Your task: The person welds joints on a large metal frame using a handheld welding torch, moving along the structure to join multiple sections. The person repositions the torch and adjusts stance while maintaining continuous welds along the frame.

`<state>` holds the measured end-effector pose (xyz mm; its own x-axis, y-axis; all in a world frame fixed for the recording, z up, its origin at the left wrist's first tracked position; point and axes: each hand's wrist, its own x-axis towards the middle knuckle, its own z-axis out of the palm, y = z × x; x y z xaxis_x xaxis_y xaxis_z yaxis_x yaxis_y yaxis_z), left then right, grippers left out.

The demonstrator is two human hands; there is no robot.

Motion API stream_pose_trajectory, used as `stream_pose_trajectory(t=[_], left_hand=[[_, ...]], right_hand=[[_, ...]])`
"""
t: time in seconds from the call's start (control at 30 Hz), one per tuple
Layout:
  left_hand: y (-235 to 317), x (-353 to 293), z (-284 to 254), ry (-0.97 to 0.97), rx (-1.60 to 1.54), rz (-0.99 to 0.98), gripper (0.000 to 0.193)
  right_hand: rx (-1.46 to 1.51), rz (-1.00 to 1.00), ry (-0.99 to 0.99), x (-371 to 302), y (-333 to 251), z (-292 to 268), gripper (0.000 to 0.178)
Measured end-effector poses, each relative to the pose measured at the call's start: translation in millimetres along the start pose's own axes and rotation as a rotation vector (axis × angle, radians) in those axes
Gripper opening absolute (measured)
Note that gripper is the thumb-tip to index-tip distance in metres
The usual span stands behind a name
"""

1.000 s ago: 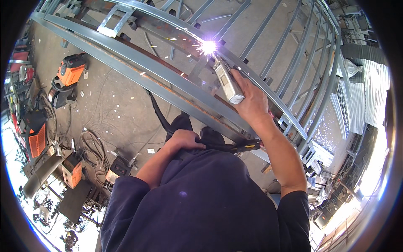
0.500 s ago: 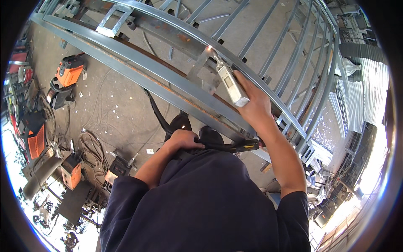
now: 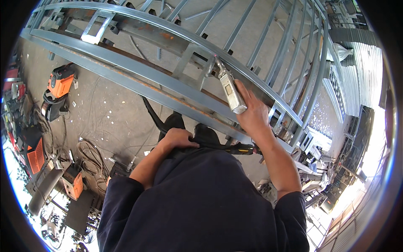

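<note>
In my right hand is a silver, boxy handheld laser welding gun, with my fingers wrapped round its grip. Its narrow nozzle points up and left at the curved steel rail, where a small pinkish-red spot shows near the tip. Just left of the nozzle, short flat crosspieces join the curved rail to a straight grey beam. My left hand is closed at my waist around a thick black hose, which runs across my lap toward my right forearm. The fingertips are partly hidden.
Parallel steel bars fill the far right of the frame. Orange-and-black machines stand on the floor at left, near coiled cable. Paper scraps dot the concrete. Corrugated sheets lean at far right.
The bright glow at the nozzle has shrunk to a small pinkish-red spot. The gun has shifted slightly right and down, while the surroundings have slid left in view. My left hand keeps its hold.
</note>
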<state>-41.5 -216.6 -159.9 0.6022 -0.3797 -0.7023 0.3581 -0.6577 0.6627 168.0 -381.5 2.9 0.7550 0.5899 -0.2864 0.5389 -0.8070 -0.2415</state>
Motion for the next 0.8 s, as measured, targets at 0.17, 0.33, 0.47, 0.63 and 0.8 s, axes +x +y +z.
stream_pose_trajectory(t=[0.17,0.33,0.47,0.63,0.8], left_hand=[[5.3,-1.1,-6.8,-0.056,0.011,-0.023,0.073],[3.3,1.1,-1.7,-0.028,0.021,-0.015,0.075],[4.0,2.7,-1.6,-0.05,0.015,-0.019,0.076],[5.6,2.4,-0.3,-0.048,0.009,-0.029,0.076],[10.9,1.7,-3.7,-0.07,0.001,-0.033,0.076]], right_hand=[[-0.009,-0.052,0.079,0.8,7.6,10.7,0.069],[-0.041,-0.044,0.071,2.8,1.0,7.9,0.07],[-0.055,-0.036,0.063,3.1,-0.2,6.5,0.07],[-0.044,-0.044,0.068,4.1,4.3,10.1,0.069],[-0.044,-0.012,0.036,2.8,2.7,4.3,0.07]])
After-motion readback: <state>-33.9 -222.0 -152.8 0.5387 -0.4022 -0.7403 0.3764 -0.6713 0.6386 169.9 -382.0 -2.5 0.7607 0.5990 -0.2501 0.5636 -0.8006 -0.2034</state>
